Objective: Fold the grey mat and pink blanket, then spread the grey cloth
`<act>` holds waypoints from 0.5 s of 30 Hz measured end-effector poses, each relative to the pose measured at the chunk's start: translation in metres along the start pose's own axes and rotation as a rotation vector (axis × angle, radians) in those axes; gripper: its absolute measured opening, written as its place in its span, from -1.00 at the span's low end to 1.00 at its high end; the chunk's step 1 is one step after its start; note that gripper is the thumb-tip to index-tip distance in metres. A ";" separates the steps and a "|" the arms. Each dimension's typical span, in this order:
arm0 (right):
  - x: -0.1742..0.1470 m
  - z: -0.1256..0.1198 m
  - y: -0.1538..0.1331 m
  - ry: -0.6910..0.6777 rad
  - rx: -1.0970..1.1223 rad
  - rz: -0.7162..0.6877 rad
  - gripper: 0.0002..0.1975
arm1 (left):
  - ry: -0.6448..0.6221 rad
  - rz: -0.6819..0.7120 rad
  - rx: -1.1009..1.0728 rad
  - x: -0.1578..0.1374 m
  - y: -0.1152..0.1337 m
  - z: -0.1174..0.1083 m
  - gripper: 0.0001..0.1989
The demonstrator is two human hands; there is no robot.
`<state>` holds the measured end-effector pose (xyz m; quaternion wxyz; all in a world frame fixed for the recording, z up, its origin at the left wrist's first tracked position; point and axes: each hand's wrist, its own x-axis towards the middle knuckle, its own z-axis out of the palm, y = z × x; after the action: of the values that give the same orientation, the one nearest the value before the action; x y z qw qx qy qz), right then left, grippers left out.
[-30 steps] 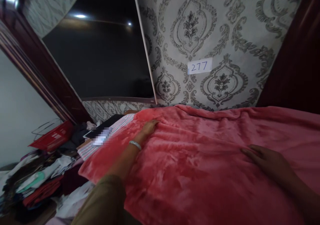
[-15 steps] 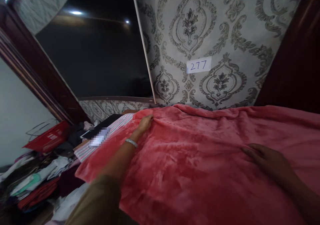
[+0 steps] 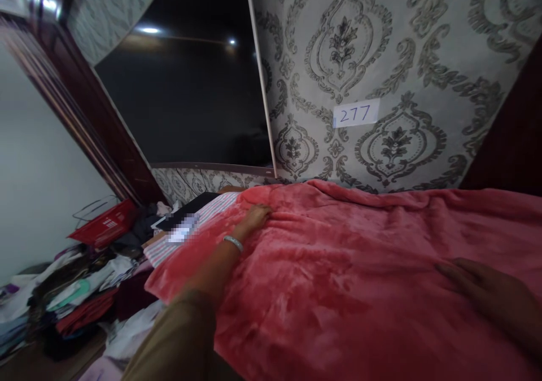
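Note:
A red plush blanket (image 3: 322,290) is spread over the surface before me, with shallow folds running across it. Near its far left part, my left hand (image 3: 256,216), with a silver bracelet at the wrist, is closed on the blanket, its fingertips curled into a fold. Farther right, my right hand (image 3: 486,290) lies flat on the same blanket with its fingers stretched out; its wrist is in shadow at the frame edge. Pink-and-white striped cloth (image 3: 220,203) shows from under the blanket's left edge.
A blurred-out bright object (image 3: 182,231) lies on the striped cloth, beside a dark flat item (image 3: 190,211). Heaped clothes (image 3: 84,290) and a red basket (image 3: 104,223) are at left. Behind stand a large black screen (image 3: 190,99) and patterned wall with a "277" paper (image 3: 355,113).
The view has swung a little left, so everything sits farther right. My left hand has come slightly nearer along the blanket, and the taut ridge between my hands has softened.

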<state>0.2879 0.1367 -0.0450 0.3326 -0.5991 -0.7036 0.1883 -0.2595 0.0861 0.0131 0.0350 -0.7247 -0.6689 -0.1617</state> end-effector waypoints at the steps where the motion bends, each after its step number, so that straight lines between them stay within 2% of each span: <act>1: 0.000 -0.001 -0.001 -0.001 0.003 -0.008 -0.43 | 0.013 -0.012 -0.013 0.002 -0.001 0.000 -0.76; 8: -0.005 -0.006 -0.016 0.014 0.013 -0.012 -0.50 | 0.133 -0.079 -0.063 0.006 -0.008 -0.019 -0.68; 15: -0.008 -0.008 -0.015 0.040 -0.023 -0.027 -0.53 | 0.113 -0.038 -0.072 -0.011 0.003 -0.037 -0.77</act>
<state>0.2836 0.1246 -0.0313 0.3423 -0.5969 -0.7069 0.1638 -0.2645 0.0651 0.0456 0.0436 -0.7024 -0.6732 -0.2271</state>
